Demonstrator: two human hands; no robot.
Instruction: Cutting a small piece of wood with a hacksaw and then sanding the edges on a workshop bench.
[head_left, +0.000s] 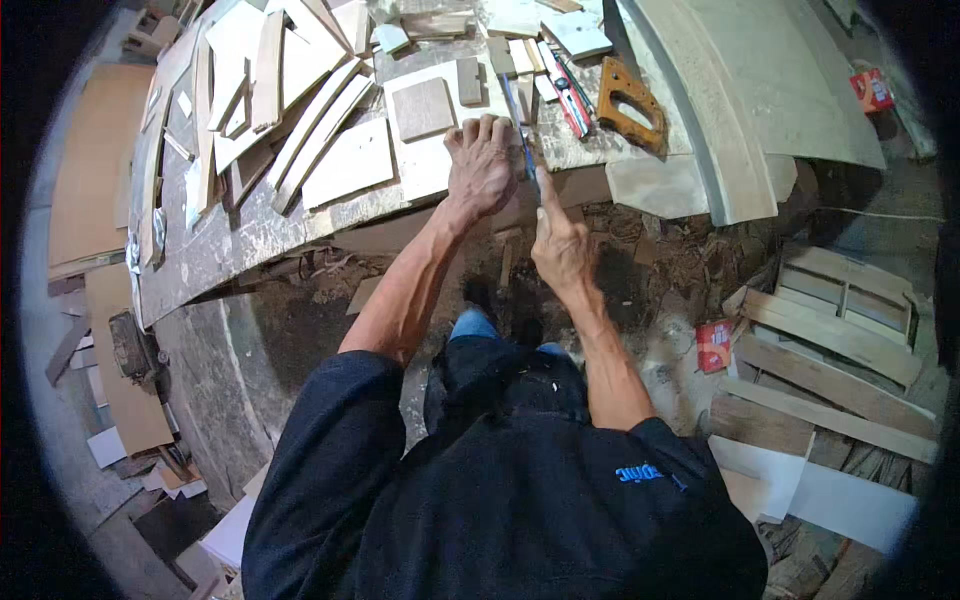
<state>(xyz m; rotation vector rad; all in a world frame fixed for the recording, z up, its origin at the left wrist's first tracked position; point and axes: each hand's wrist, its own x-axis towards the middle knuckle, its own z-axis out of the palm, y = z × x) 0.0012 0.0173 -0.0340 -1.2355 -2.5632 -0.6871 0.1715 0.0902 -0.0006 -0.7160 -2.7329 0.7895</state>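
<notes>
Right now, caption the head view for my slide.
Right hand holding a slim blue tool, left hand beside it, at a cluttered, stained grey workbench.

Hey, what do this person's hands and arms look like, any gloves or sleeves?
Left hand and right hand wear no gloves, and no watch shows. Forearms are bare below the short, dark sleeves of a shirt with blue lettering.
</notes>
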